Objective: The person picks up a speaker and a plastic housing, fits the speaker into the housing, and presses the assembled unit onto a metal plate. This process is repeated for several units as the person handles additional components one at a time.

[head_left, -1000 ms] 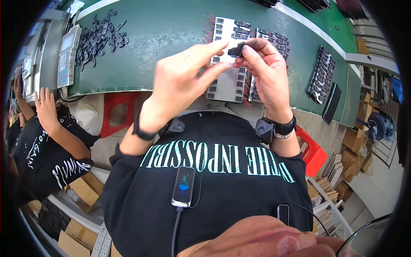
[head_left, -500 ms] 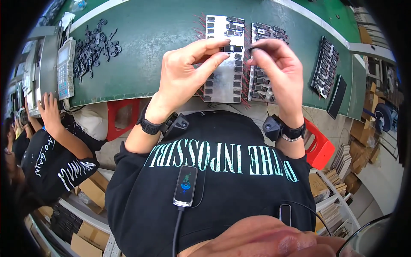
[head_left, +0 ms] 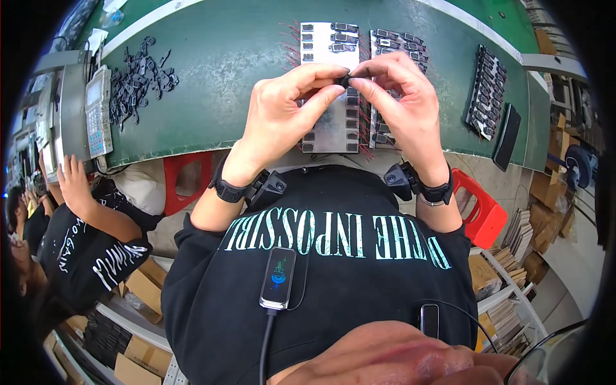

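My left hand [head_left: 274,112] and my right hand [head_left: 410,106] meet above a pale metal plate [head_left: 330,125]. Between the fingertips of both is a small black plastic part [head_left: 345,81], mostly covered by the fingers. Each hand is closed in a pinch, thumb against forefinger. Along the plate's two sides run rows of small black rectangular parts [head_left: 352,124] with thin red wires [head_left: 290,46] sticking out past the edges. A few black frame-shaped pieces [head_left: 344,38] rest at its far right corner.
Just right of the plate lies a second plate bearing black pieces [head_left: 410,46]. Farther right are a filled black tray [head_left: 486,93] and a dark flat panel [head_left: 507,138]. A heap of black parts [head_left: 138,80] and a keypad device [head_left: 98,112] occupy the left, near a co-worker's hand [head_left: 76,183].
My right hand has moved left to meet my left hand. The black piece in its fingers now touches or overlaps the part in my left hand, which is more hidden now.
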A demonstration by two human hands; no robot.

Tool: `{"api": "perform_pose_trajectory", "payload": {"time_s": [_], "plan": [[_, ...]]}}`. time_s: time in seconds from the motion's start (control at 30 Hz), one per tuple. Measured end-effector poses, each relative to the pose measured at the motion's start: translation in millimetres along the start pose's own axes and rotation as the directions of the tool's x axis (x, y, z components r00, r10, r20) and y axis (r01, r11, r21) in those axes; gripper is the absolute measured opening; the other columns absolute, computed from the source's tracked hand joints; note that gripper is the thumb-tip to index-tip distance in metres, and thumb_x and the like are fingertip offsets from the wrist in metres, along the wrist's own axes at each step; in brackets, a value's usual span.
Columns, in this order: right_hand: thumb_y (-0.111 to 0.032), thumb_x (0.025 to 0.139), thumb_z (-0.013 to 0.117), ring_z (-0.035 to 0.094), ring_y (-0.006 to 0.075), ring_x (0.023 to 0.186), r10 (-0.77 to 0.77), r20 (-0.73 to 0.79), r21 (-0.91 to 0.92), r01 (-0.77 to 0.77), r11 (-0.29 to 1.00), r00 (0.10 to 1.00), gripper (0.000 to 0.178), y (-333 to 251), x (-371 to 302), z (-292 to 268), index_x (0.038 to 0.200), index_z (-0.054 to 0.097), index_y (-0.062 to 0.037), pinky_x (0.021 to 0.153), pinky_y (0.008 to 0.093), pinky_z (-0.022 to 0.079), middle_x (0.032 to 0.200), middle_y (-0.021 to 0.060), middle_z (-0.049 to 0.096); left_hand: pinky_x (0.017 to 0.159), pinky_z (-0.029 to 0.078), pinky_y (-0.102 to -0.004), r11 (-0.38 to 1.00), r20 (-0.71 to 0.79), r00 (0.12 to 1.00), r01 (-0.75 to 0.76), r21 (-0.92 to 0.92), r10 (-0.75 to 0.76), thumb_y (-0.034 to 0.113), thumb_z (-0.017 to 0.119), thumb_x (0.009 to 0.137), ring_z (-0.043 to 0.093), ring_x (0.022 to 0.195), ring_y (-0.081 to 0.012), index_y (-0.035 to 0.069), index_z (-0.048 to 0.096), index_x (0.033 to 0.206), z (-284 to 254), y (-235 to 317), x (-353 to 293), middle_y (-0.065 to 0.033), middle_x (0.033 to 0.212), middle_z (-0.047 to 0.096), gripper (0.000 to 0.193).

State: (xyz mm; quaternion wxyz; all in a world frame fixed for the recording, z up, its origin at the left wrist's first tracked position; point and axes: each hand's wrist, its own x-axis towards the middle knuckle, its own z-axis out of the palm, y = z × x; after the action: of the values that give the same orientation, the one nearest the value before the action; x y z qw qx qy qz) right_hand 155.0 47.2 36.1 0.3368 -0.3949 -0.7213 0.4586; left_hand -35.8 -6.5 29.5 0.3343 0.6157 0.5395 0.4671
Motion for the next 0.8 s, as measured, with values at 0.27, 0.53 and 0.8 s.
{"api": "perform_pose_trajectory", "payload": {"time_s": [0.27, 0.53, 0.8], "plan": [[-0.005, 0.092, 0.068, 0.063, 0.0089, 0.086, 0.093, 0.324, 0.453, -0.240, 0.859, 0.942, 0.017, 17, 15, -20, 0.107, 0.063, 0.0001, 0.080, 0.0233, 0.053, 0.094, 0.0024, 0.064, 0.079, 0.058, -0.0262, 0.986, 0.115, 0.986, 0.134, -0.095, -0.123, 0.005, 0.071, 0.087, 0.072, 0.089, -0.0127, 0.002, 0.070, 0.111, -1, 5, 2, -0.0093, 0.096, 0.075, 0.024], [-0.004, 0.091, 0.068, 0.064, 0.0095, 0.085, 0.061, 0.310, 0.434, -0.198, 0.879, 0.949, 0.016, 11, 13, -19, 0.106, 0.063, 0.0009, 0.080, 0.0234, 0.053, 0.094, 0.0030, 0.066, 0.081, 0.057, -0.0255, 0.954, 0.142, 0.971, 0.217, -0.205, -0.190, 0.006, 0.071, 0.089, 0.070, 0.092, -0.0115, 0.001, 0.069, 0.113, -2, 4, 3, -0.0065, 0.098, 0.074, 0.025], [-0.002, 0.092, 0.066, 0.063, 0.0101, 0.092, 0.034, 0.304, 0.386, -0.156, 0.909, 0.952, 0.022, 18, 15, -19, 0.112, 0.059, 0.0003, 0.082, 0.0238, 0.053, 0.100, 0.0038, 0.064, 0.081, 0.057, -0.0251, 0.960, 0.153, 0.972, 0.207, -0.187, -0.179, 0.006, 0.071, 0.088, 0.071, 0.092, -0.0117, 0.001, 0.069, 0.112, -1, 2, 3, -0.0080, 0.098, 0.075, 0.024]]}}
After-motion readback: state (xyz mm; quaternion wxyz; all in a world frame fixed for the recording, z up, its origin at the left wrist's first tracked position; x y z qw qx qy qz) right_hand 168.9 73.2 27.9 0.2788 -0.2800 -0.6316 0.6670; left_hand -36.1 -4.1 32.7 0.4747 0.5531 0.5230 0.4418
